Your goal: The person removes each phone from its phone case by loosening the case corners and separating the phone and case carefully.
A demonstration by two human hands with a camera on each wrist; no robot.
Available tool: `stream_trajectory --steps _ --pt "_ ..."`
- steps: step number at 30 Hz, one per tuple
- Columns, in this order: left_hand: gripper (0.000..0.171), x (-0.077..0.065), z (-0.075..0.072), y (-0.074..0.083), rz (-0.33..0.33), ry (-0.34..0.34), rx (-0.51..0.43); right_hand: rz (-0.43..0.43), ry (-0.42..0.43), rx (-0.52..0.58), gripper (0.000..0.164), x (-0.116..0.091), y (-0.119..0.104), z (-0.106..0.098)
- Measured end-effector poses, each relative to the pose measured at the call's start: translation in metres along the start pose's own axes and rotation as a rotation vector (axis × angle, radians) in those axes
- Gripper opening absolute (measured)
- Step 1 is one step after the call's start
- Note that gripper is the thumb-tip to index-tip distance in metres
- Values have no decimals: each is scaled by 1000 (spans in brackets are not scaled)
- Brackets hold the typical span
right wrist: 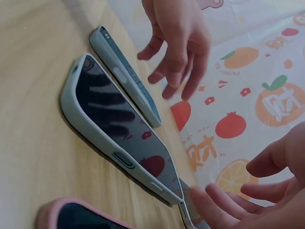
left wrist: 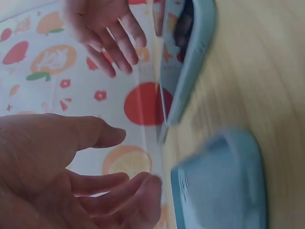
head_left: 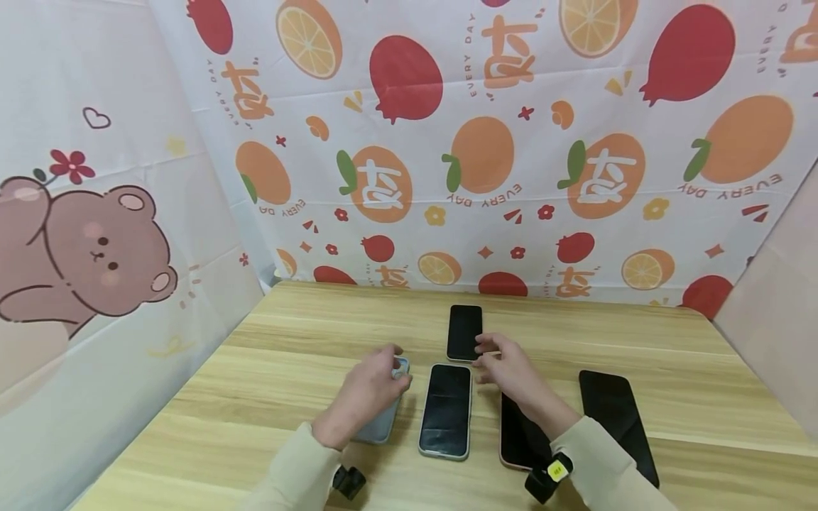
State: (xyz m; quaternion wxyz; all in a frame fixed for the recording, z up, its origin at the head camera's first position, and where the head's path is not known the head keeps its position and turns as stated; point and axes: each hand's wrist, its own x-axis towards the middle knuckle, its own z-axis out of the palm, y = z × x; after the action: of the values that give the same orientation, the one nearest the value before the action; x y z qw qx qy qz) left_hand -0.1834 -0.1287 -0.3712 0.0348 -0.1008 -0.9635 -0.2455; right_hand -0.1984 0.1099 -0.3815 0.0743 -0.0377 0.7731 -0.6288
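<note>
My left hand (head_left: 367,387) hovers over a pale blue phone case (head_left: 378,426), fingers loosely bent with nothing between them. Whether that case has a phone in it, I cannot tell. In the middle of the table a phone in a pale case (head_left: 446,411) lies screen up, between my two hands. Farther back lies a black-screened phone (head_left: 465,332). My right hand (head_left: 508,365) is beside its near right corner, and the right wrist view shows the thumb and fingers (right wrist: 271,164) spread apart, holding nothing.
A phone with a pinkish edge (head_left: 520,436) lies partly hidden under my right forearm. To its right is a larger black phone (head_left: 616,419). Printed cloth (head_left: 441,177) hangs behind the wooden table (head_left: 307,319) and along its left side.
</note>
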Motion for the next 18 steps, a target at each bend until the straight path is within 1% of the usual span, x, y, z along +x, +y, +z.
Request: stream_trajectory --steps 3,6,11,15,18 --pt "45 3 2 9 -7 -68 -56 18 -28 44 43 -6 0 2" --pt "49 5 5 16 -19 -127 -81 33 -64 22 46 -13 0 3" --pt "57 5 10 23 -61 -233 -115 57 -128 -44 53 -23 1 4" --pt "61 2 13 25 -79 -291 -187 86 -175 -82 57 -29 3 5" --pt "63 2 15 26 -95 -328 -263 96 -221 -81 58 -32 5 4"
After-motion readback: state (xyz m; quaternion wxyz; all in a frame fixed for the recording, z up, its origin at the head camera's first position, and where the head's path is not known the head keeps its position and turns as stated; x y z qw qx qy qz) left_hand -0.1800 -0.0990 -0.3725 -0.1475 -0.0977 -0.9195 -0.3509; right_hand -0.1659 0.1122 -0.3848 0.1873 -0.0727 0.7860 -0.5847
